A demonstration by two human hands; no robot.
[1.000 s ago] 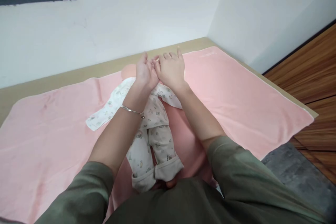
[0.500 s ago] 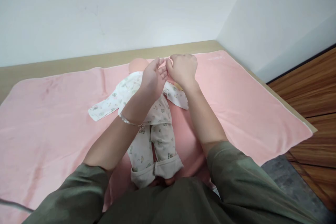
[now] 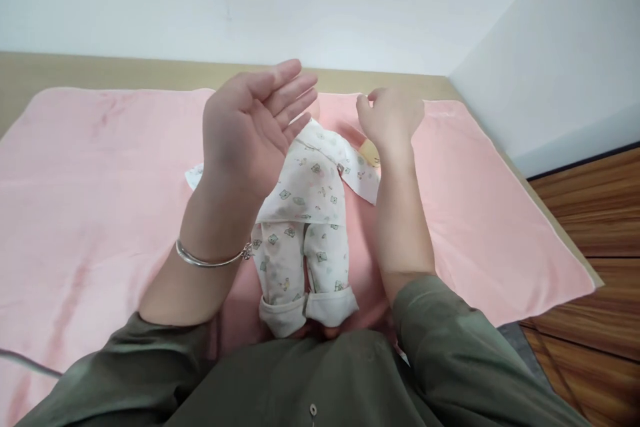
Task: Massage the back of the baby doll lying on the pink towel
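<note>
A baby doll in a white printed top (image 3: 315, 177) and matching trousers (image 3: 327, 257) with turned-up cuffs lies on its back. Its head (image 3: 315, 109) is mostly hidden behind my left hand (image 3: 255, 120). That hand is raised over the doll's upper body, palm showing, fingers stretched out, with nothing in it. Beyond the doll's sleeve (image 3: 361, 177) on the right is my right hand (image 3: 393, 117), its back toward me. The fingers curl down out of sight, so whatever they may hold is hidden. A yellow patch (image 3: 370, 152) shows beside the sleeve.
Under the doll spreads a pink blanket (image 3: 115, 213) on a light wooden tabletop (image 3: 380, 82). White walls (image 3: 350, 7) stand behind and at the right. Wood-grain panels (image 3: 590, 207) are at the lower right. A grey cable (image 3: 30, 363) lies at the lower left.
My hands have moved apart: the left has risen and gone left with its fingers opened out, the right has shifted right. The view has tilted down. The doll lies as before.
</note>
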